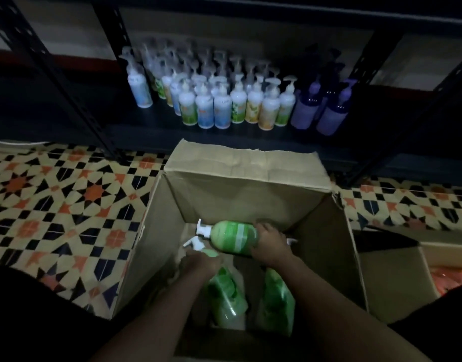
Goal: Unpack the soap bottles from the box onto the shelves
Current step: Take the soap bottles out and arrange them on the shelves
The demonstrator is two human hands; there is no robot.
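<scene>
Green soap bottle (234, 237) sideways in box (240, 194)

An open cardboard box (156, 244) is set on a patterned tile floor (55, 205), in front of a dark metal shelf (136, 121). Inside the box, a green bottle (234, 237) is held by its base in the right grip (270, 244), lying sideways with its white pump turned left. A second green bottle (210, 253) is gripped near its neck by the left grip (198, 262). Wrapped green bottles (227, 299) are seen lower in the box. White pump bottles (222, 108) are lined up on the shelf, with purple bottles (304, 108) just beside them on the right. A second box (392, 273) with orange contents (449, 280) is placed to the right.
</scene>
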